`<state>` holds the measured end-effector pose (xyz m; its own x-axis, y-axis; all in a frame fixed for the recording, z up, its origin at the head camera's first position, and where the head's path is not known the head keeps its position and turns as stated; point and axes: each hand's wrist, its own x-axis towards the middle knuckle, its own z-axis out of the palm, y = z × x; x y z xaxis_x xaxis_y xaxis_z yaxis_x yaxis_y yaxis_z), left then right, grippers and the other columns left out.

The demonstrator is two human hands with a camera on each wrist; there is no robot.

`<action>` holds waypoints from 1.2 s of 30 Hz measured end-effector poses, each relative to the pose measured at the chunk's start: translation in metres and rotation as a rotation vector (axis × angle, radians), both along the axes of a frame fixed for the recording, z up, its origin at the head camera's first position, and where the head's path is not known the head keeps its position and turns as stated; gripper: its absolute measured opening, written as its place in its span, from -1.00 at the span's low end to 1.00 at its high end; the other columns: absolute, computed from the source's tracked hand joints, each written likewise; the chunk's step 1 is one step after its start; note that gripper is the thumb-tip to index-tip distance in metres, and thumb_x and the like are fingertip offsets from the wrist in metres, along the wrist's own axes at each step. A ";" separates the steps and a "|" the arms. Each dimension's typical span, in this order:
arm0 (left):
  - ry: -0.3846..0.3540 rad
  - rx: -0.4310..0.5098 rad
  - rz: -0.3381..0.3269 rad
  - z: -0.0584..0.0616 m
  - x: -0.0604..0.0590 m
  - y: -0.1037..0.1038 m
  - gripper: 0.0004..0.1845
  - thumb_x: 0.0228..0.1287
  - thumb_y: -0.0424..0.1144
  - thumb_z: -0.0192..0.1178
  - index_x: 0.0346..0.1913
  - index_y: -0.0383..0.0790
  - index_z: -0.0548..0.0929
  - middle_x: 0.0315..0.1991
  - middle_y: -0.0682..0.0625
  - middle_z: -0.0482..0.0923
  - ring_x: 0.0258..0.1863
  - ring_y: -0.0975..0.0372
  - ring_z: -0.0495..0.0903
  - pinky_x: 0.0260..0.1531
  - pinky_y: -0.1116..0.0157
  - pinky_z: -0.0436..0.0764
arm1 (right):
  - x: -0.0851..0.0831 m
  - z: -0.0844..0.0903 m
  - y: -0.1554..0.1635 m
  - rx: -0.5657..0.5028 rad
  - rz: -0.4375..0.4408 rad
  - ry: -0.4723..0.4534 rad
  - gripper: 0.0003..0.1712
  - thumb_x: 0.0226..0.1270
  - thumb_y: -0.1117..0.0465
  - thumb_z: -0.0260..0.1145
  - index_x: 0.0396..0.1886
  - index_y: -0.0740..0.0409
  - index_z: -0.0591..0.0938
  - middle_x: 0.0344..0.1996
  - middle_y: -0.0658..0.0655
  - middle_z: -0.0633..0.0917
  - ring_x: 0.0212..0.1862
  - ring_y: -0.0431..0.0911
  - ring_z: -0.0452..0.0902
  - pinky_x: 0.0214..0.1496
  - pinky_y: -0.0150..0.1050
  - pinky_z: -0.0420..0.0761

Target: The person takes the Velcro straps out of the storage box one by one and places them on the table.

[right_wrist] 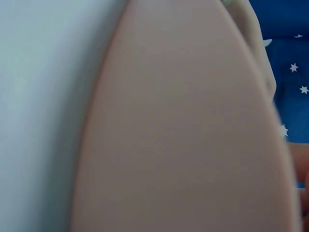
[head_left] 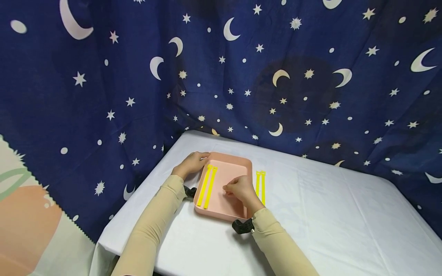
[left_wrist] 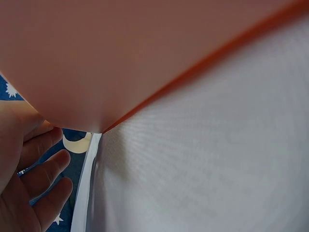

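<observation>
A shallow pink tray [head_left: 228, 215] sits on the white table; its wall [left_wrist: 120, 58] fills much of the left wrist view. My left hand [head_left: 190, 164] grips the rim at the far left corner, its other fingers loosely bent outside the wall. Over the tray floor hovers my right hand [head_left: 239, 189], fingers curled and tips close together, with nothing visible between them. Two flat yellow cable straps [head_left: 209, 188] with slotted heads lie side by side along the tray's left side. The right wrist view shows mostly the tray's outer wall [right_wrist: 183, 116], which hides most of that hand.
Two more yellow straps [head_left: 263, 186] lie on the table just right of the tray, partly hidden by the right wrist. White cloth [head_left: 331, 214] covers the table. A dark blue curtain [head_left: 207, 76] with moons and stars hangs behind and to the left.
</observation>
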<state>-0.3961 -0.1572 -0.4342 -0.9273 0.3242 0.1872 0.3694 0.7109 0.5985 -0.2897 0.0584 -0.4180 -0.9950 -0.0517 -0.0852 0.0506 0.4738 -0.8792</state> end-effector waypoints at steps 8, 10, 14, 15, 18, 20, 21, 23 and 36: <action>-0.008 0.012 0.004 -0.001 0.000 0.001 -0.54 0.55 -0.17 0.01 0.41 -0.21 0.46 0.40 -0.09 0.46 0.43 0.02 0.40 0.49 0.10 0.35 | 0.005 -0.003 -0.011 0.086 0.023 -0.011 -0.86 0.13 0.32 0.50 -0.46 0.35 0.75 -0.60 0.11 0.74 -0.55 -0.20 0.65 -0.47 -0.40 0.68; -0.014 0.013 0.003 -0.002 0.000 0.001 -0.54 0.55 -0.17 0.01 0.41 -0.21 0.46 0.40 -0.08 0.45 0.44 0.03 0.39 0.49 0.10 0.35 | 0.006 -0.004 -0.013 0.096 0.020 -0.009 -0.86 0.12 0.32 0.51 -0.48 0.34 0.75 -0.62 0.10 0.74 -0.57 -0.21 0.64 -0.51 -0.44 0.61; -0.021 0.012 0.008 -0.002 -0.002 0.002 -0.53 0.56 -0.16 0.00 0.42 -0.20 0.45 0.41 -0.07 0.44 0.45 0.04 0.38 0.50 0.10 0.33 | 0.006 -0.008 -0.014 0.098 0.008 -0.020 -0.86 0.12 0.32 0.51 -0.50 0.33 0.75 -0.64 0.09 0.74 -0.59 -0.23 0.63 -0.53 -0.45 0.59; -0.023 0.013 0.011 -0.002 -0.002 0.002 -0.53 0.56 -0.15 0.00 0.42 -0.20 0.45 0.42 -0.06 0.44 0.45 0.04 0.37 0.50 0.09 0.33 | 0.006 -0.009 -0.015 0.097 0.009 -0.022 -0.86 0.12 0.32 0.51 -0.50 0.33 0.75 -0.64 0.08 0.74 -0.60 -0.23 0.63 -0.52 -0.45 0.61; -0.026 0.021 0.017 -0.001 -0.002 0.002 -0.53 0.56 -0.15 0.01 0.42 -0.19 0.45 0.42 -0.05 0.43 0.45 0.04 0.37 0.51 0.09 0.32 | 0.005 -0.011 -0.020 0.105 0.017 -0.018 -0.85 0.10 0.33 0.52 -0.53 0.32 0.73 -0.68 0.05 0.71 -0.62 -0.25 0.60 -0.55 -0.47 0.59; -0.025 0.023 0.016 -0.001 -0.001 0.002 -0.53 0.55 -0.15 0.01 0.42 -0.20 0.46 0.42 -0.05 0.43 0.45 0.04 0.37 0.51 0.09 0.32 | 0.005 -0.012 -0.024 0.120 0.029 -0.005 -0.84 0.07 0.32 0.54 -0.57 0.31 0.72 -0.72 0.03 0.69 -0.64 -0.26 0.57 -0.59 -0.48 0.54; -0.033 0.025 0.018 -0.001 -0.001 0.001 -0.53 0.55 -0.15 0.02 0.42 -0.20 0.45 0.42 -0.04 0.43 0.46 0.05 0.37 0.51 0.10 0.32 | 0.005 -0.013 -0.026 0.125 0.033 -0.002 -0.83 0.06 0.33 0.54 -0.59 0.30 0.72 -0.74 0.01 0.67 -0.65 -0.27 0.55 -0.61 -0.49 0.51; -0.039 0.022 0.018 -0.002 0.000 0.001 -0.53 0.56 -0.15 0.01 0.42 -0.19 0.45 0.42 -0.04 0.43 0.46 0.05 0.36 0.51 0.10 0.32 | 0.005 -0.014 -0.030 0.131 0.040 0.005 -0.82 0.04 0.34 0.54 -0.63 0.29 0.71 -0.78 -0.01 0.63 -0.68 -0.26 0.51 -0.64 -0.50 0.46; -0.051 0.026 0.023 -0.003 -0.004 0.001 -0.52 0.55 -0.14 0.01 0.43 -0.18 0.44 0.43 -0.04 0.43 0.47 0.05 0.35 0.52 0.09 0.31 | 0.002 -0.012 -0.052 0.274 0.039 0.027 -0.72 -0.01 0.32 0.54 -0.78 0.21 0.65 -0.92 -0.06 0.50 -0.77 -0.24 0.38 -0.61 -0.49 0.36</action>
